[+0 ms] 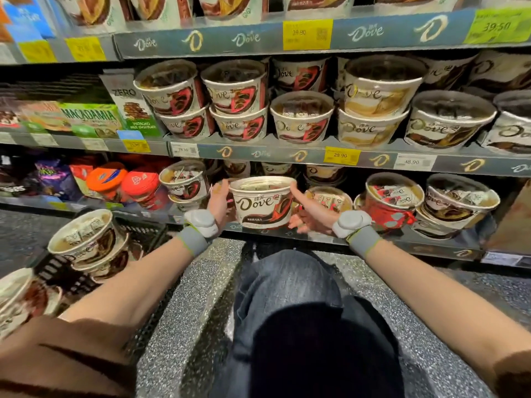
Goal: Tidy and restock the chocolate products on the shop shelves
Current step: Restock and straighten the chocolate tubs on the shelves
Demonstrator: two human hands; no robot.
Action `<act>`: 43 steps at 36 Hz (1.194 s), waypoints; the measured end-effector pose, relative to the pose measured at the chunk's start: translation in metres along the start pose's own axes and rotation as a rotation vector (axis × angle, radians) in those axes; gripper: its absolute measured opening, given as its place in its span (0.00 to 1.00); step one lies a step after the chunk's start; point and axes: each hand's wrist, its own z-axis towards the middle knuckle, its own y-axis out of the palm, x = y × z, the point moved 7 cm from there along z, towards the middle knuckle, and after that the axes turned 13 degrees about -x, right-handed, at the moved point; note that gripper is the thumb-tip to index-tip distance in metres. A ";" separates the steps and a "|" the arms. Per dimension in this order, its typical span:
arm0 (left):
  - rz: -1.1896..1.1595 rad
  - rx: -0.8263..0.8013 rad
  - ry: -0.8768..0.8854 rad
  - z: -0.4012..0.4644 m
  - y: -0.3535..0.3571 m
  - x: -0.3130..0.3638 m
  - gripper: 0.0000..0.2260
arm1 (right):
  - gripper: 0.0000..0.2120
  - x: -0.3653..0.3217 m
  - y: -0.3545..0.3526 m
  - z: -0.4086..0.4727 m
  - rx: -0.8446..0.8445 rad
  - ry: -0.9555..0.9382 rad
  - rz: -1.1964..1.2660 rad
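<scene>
At the front edge of the lower shelf, centre of view: one white Dove chocolate tub with clear lid and brown-and-red swirl, held upright between both hands. Left hand grips the tub's left side, fingers curled behind its rim; right hand cups the right side and base, thumb up along the wall. Each wrist carries a grey band with a pale round device. Lower shelf, left of the tub: stacked Dove tubs and orange and red round packs; right of it: a red-wrapped tub and further Dove tubs, some stacked. Middle shelf: two-high rows of Dove tubs, red-swirl at left, gold-swirl at right; yellow and white price tags along the edge; boxed Macadamia and Zero bars at far left. Bottom left: more Dove tubs lying in a dark basket. Below: a knee in dark jeans over speckled floor.
</scene>
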 end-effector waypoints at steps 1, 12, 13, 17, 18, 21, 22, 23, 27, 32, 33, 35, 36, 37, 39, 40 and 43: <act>-0.026 -0.007 -0.020 -0.003 0.000 -0.008 0.21 | 0.37 0.004 0.007 -0.001 -0.021 0.016 0.000; -0.178 -0.004 -0.114 0.012 -0.053 -0.068 0.18 | 0.37 0.042 0.042 0.058 -0.111 0.023 0.141; -0.143 -0.003 -0.096 0.017 -0.056 -0.068 0.17 | 0.34 0.042 0.042 0.065 -0.117 0.014 0.149; -0.168 -0.018 -0.038 0.035 -0.062 -0.067 0.16 | 0.25 0.038 0.044 0.077 -0.125 -0.058 0.160; -0.136 -0.029 -0.025 0.040 -0.065 -0.066 0.15 | 0.26 0.036 0.044 0.082 -0.131 -0.074 0.132; -0.063 -0.035 -0.016 0.057 -0.074 -0.062 0.10 | 0.38 0.030 0.038 0.091 -0.102 -0.104 -0.050; -0.060 -0.038 0.001 0.067 -0.077 -0.060 0.11 | 0.42 0.026 0.036 0.097 -0.091 -0.110 -0.097; -0.071 -0.043 0.016 0.076 -0.078 -0.055 0.13 | 0.43 0.021 0.033 0.103 -0.079 -0.117 -0.129; -0.092 -0.113 0.080 0.092 -0.069 -0.034 0.18 | 0.33 0.004 0.017 0.116 0.073 -0.236 -0.153; -0.117 -0.102 0.151 0.121 -0.066 -0.010 0.12 | 0.36 -0.020 -0.003 0.135 0.225 -0.344 -0.238; -0.128 -0.096 0.160 0.124 -0.066 -0.008 0.11 | 0.37 -0.025 -0.005 0.136 0.230 -0.368 -0.261; -0.149 -0.095 0.153 0.137 -0.065 -0.007 0.10 | 0.40 -0.032 -0.012 0.147 0.243 -0.377 -0.290; -0.156 -0.090 0.151 0.138 -0.067 -0.005 0.10 | 0.40 -0.033 -0.014 0.150 0.245 -0.375 -0.288; -0.147 -0.083 0.157 0.144 -0.070 -0.005 0.10 | 0.40 -0.033 -0.017 0.157 0.249 -0.369 -0.295; -0.097 -0.082 0.166 0.152 -0.076 -0.006 0.11 | 0.36 -0.034 -0.020 0.164 0.253 -0.347 -0.305; -0.085 -0.081 0.158 0.155 -0.078 -0.008 0.11 | 0.35 -0.034 -0.021 0.168 0.253 -0.339 -0.307; -0.045 -0.096 0.183 0.164 -0.077 -0.009 0.15 | 0.32 -0.031 -0.021 0.179 0.242 -0.332 -0.307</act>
